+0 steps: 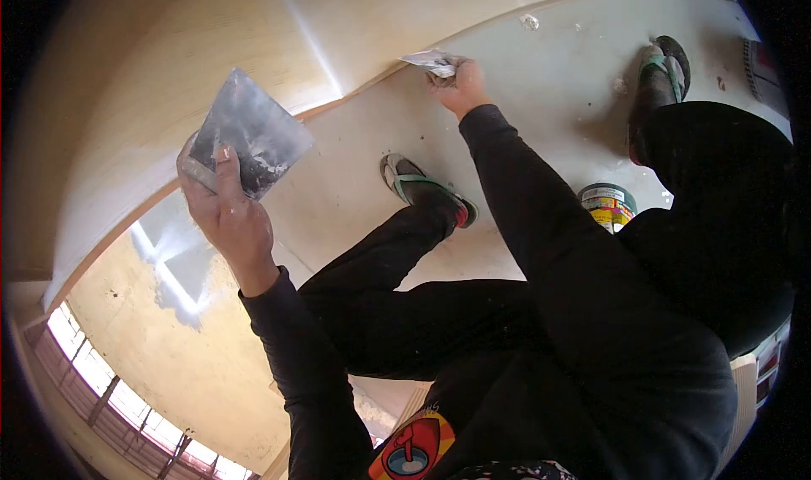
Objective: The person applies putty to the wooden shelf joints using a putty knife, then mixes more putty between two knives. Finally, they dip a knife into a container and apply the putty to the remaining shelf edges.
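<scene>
Left hand (232, 214): fingers closed on smeared grey plate (266, 138), held before wall (194, 24). Right hand (460, 87): closed around scraper (425, 60), near wall's bottom edge; contact unclear. Bucket (608, 205) farther from wall.

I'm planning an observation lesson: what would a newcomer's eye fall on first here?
Probably the broad, smeared grey blade held up in the left hand, left of centre. Next, a second blade in the right hand, near the top middle. Then the bright-labelled bucket at right, partly hidden.
</scene>
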{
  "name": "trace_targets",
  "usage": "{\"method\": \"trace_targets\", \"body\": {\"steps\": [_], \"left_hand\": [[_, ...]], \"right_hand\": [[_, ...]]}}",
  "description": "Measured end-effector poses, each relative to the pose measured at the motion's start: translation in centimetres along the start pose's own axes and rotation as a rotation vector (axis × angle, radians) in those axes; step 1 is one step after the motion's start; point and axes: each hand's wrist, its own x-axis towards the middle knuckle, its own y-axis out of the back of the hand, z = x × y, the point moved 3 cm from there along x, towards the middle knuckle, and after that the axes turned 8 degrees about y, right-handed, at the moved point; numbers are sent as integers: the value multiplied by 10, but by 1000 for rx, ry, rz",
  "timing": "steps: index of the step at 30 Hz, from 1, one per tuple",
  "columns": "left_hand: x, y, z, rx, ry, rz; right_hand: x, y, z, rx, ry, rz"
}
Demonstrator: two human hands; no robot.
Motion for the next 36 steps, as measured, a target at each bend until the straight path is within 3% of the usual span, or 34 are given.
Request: {"method": "trace_targets", "body": {"steps": [3, 6, 7, 8, 10, 13, 16, 18, 20, 21, 23, 24, 27, 28, 30, 34, 36], "left_hand": [[4, -8, 0, -46, 40, -26], [11, -11, -7, -228, 143, -57], [12, -9, -11, -344, 215, -68], [14, -10, -13, -350, 203, -71], [15, -13, -24, -525, 383, -131], [19, -2, -45, -455, 368, -170], [17, -8, -38, -472, 383, -81], [7, -27, -40, -722, 579, -32], [10, -34, -32, -705, 536, 1], [12, -34, -30, -684, 512, 24], [17, -34, -27, -661, 505, 42], [16, -35, -26, -637, 511, 49], [17, -36, -22, -578, 459, 83], [17, -34, -23, -576, 459, 76], [20, -30, -19, -401, 260, -29], [29, -28, -6, -310, 98, 38], [29, -19, -10, 114, -23, 12]], "right_hand": [[-1, 6, -27, 21, 51, -27], [-24, 21, -47, 433, 147, -196], [-37, 26, -42, 434, 148, -203], [-52, 24, -35, 341, 87, -285], [-62, 2, -25, 242, 28, -381], [-90, -76, 6, 173, -107, -617], [-147, -144, 7, -79, 73, -820], [-163, -142, 6, -187, 167, -809], [-174, -156, 10, -409, 404, -840], [-180, -159, 12, -404, 401, -856], [-192, -161, 12, -743, 551, -915], [-196, -162, 11, -779, 781, -1006], [-193, -153, 11, -999, 961, -1063], [-185, -145, 10, -998, 965, -1056], [-168, -127, 15, -1285, 1040, -1239], [-150, -125, 7, -1190, 911, -1182], [-160, -148, -19, -1241, 1104, -1111]]}}
